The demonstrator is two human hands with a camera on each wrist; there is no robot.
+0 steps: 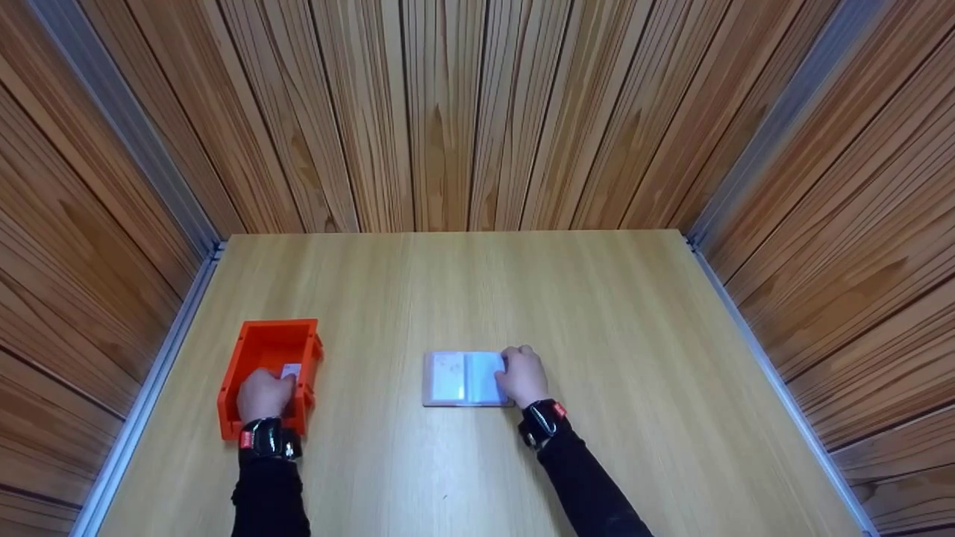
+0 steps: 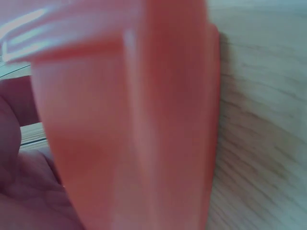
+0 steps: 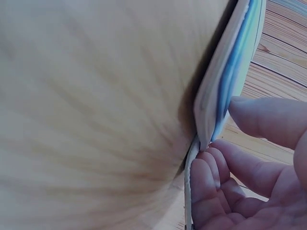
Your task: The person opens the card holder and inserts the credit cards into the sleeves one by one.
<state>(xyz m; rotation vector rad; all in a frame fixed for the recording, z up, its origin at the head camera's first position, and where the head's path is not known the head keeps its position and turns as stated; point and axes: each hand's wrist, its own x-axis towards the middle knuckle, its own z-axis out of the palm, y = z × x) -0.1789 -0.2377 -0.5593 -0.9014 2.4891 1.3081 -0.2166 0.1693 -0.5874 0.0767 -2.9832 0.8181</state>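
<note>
A small album [image 1: 448,379] lies open on the table, with glossy, pale pocket-like pages. My right hand [image 1: 524,377] holds its right edge. In the right wrist view, the thumb [image 3: 259,120] touches the bluish pages of the album [image 3: 230,72], and curled fingers meet the cover's edge. My left hand [image 1: 263,394] reaches down into an orange-red bin [image 1: 280,328]. By its fingers is a small pale card [image 1: 292,370]. The bin wall [image 2: 120,134] hides most of the left hand [image 2: 29,177] in the left wrist view, so its grip is unclear.
The light wood table [image 1: 462,291] carries the bin at the left and the album near the middle. Wood-plank walls [image 1: 448,112] with grey metal corner strips [image 1: 776,380] enclose the back and both sides.
</note>
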